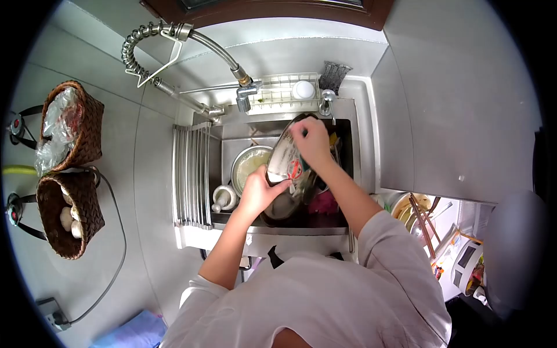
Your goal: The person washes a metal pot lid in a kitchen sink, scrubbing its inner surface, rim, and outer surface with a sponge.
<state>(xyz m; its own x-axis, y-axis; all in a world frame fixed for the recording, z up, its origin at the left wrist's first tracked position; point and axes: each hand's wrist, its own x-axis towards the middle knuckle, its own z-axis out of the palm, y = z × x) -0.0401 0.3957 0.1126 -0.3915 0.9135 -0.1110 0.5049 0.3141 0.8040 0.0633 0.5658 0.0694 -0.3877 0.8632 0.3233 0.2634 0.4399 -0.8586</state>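
Over the sink (232, 129), my left hand (259, 191) grips the lower left edge of a dark-rimmed container (284, 153) with a pale inside and a red round label. My right hand (312, 141) is at the container's upper right, its fingers curled; whether they hold anything is hidden. The container is tilted above the basin. Left of it in the sink sits a metal pot (241, 165) with cloudy liquid. A white mortar with a pestle (223, 198) stands below that pot. Under my hands are a dark pan (281, 207) and a pink cloth-like item (322, 203).
A spring faucet (217, 46) arches at the upper left. Behind the sink are a wire rack (272, 95) and a soap dispenser (328, 104). A folding drying rack (191, 174) lies across the left side. Two woven baskets (90, 124) hang at far left; chopsticks (423, 223) stand at right.
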